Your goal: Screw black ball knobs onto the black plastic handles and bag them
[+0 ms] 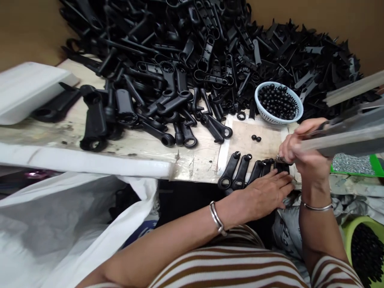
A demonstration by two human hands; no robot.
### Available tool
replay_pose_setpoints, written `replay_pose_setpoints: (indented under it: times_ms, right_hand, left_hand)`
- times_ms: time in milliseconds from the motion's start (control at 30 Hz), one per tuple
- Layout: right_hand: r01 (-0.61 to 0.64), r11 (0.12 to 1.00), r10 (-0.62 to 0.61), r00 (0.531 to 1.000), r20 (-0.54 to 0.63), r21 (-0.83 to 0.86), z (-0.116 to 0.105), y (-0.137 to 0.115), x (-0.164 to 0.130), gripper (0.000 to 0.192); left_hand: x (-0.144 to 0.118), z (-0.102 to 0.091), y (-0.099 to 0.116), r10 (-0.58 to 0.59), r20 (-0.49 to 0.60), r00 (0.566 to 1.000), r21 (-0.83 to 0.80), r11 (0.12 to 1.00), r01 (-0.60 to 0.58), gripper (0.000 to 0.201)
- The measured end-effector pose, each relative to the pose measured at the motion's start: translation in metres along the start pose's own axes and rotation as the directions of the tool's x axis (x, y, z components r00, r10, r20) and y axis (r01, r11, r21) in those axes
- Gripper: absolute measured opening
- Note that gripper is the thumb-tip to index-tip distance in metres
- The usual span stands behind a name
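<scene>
Striped sleeves fill the near edge of the view, and just beyond them both forearms, each with a metal bangle, reach to the front lip of the surface [192, 162]. Left hand [264, 194] lies flat, fingers together and stretched out, pressing down on a short row of black handles [240, 172] lined up side by side at the surface edge; it grips nothing. Right hand [303, 150] is closed around a long grey tool [345, 138] whose tip meets the handle end nearest the left fingertips.

That closeness looks like the main hazard: if the tool tip slips off the part, it could strike the left fingers lying just beside it. The handles hang partly over the edge, so if the left palm lets up, one may tip off toward the white bag [75, 224] below.

Further back, two small black balls [256, 138] lie loose on a bare patch; a nudge could roll them away. Behind them a white basket [279, 103] of the same balls stands against a high heap of black parts [180, 60], which could slide forward onto the working patch if jolted. A green tray of screws [354, 164] lies near the right wrist and could be knocked.
</scene>
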State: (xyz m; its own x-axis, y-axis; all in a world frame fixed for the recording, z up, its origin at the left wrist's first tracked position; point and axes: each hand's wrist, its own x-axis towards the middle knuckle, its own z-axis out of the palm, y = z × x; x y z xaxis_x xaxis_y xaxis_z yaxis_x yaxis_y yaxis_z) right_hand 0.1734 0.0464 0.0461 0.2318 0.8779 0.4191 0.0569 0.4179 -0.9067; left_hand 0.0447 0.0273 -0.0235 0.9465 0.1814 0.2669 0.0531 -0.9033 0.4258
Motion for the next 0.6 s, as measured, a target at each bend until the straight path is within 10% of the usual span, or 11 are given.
replay_pose_setpoints:
  times_ms: [167, 433, 600]
  right_hand:
    - [0.195, 0.979, -0.177, 0.961, -0.212, 0.067, -0.009, -0.031, -0.004, 0.023]
    - [0.107, 0.994, -0.11, 0.87, -0.481, -0.033, -0.043, -0.041, -0.044, 0.028]
    - [0.127, 0.991, -0.128, 0.842, -0.524, -0.038, -0.054, -0.045, -0.056, 0.027]
  left_hand:
    - [0.0, -0.002, -0.001, 0.019, -0.004, 1.0, -0.02, 1.0, -0.019, 0.052]
    - [0.004, -0.031, 0.002, 0.179, -0.087, 0.98, 0.016, 0.984, -0.178, 0.024]
    - [0.024, -0.051, -0.012, -0.043, -0.089, 0.995, 0.33, 0.941, 0.07, 0.023]
